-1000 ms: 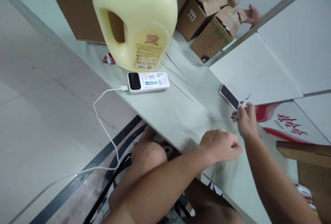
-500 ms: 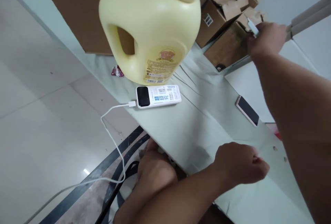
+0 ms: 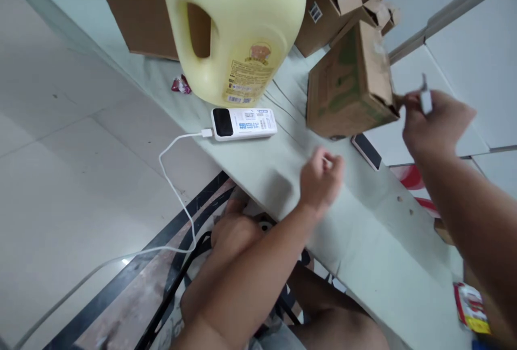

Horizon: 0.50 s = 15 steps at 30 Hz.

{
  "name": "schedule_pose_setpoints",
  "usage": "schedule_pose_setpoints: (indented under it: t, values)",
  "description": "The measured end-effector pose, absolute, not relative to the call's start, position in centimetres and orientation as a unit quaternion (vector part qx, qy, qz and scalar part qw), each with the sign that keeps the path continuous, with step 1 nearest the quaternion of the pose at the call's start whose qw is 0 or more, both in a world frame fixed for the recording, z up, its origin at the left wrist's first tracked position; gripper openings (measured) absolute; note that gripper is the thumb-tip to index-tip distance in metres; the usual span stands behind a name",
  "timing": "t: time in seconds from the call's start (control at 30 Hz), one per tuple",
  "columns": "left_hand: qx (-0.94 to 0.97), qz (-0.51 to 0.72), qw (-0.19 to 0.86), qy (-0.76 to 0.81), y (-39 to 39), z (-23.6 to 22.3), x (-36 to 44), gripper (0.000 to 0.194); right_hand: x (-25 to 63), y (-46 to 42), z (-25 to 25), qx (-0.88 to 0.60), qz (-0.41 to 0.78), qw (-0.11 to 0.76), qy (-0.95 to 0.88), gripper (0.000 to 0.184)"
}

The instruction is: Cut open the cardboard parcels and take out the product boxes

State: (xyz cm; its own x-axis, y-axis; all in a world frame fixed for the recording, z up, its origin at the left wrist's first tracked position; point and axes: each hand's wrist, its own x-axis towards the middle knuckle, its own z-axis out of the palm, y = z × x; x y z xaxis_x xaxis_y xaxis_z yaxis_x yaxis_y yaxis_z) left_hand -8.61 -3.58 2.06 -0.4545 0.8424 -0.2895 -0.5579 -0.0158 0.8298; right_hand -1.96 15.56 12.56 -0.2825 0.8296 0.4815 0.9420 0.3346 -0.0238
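My right hand (image 3: 436, 124) pinches the edge of a brown cardboard box (image 3: 341, 83) with green print. The box is tilted, its lower edge at the tabletop. The same hand also grips a small white cutter (image 3: 425, 100) with a thin metal tip sticking up. My left hand (image 3: 322, 180), slightly blurred, hovers over the table left of and below the box. Its fingers are curled together; whether anything is inside them I cannot make out. A phone (image 3: 367, 152) lies beside the box, partly hidden by it.
A large yellow jug (image 3: 238, 27) stands behind a white power bank (image 3: 244, 124) with a cable plugged in. More cardboard boxes (image 3: 329, 11) sit at the back. A crumpled wrapper (image 3: 181, 84) lies by the jug, and a red and yellow packet (image 3: 472, 307) at lower right.
My right hand has pulled the cardboard box out from the row at the back, nearer and tilted. My left hand has moved up and left towards it. The view has shifted slightly.
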Motion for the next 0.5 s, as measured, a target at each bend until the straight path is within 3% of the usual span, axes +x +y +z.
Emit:
schedule_pose_setpoints:
  t: [0.07, 0.17, 0.23, 0.33, 0.5]
  values:
    - [0.063, 0.752, 0.41, 0.512, -3.9, 1.6, -9.9, 0.017, 4.1, 12.6, 11.5, -0.575, -0.089, 0.279, -0.764, 0.015]
    - [0.081, 0.806, 0.252, 0.529, -4.0, 0.7, -11.2, 0.019, 14.1, 6.3, 8.4, -0.628, 0.037, 0.454, -0.631, 0.022]
    - [0.143, 0.814, 0.196, 0.528, -3.9, 0.2, -11.6, 0.027, 20.1, 0.6, 5.6, -0.691, 0.063, 0.461, -0.553, 0.026]
    - [0.234, 0.803, 0.203, 0.508, -3.2, -0.3, -11.5, 0.043, 26.6, -8.3, 1.5, -0.784, 0.101, 0.462, -0.403, 0.029]
    - [0.339, 0.77, 0.28, 0.462, -1.9, -1.3, -10.1, 0.064, 30.1, -15.6, -1.7, -0.793, 0.142, 0.504, -0.312, 0.032]
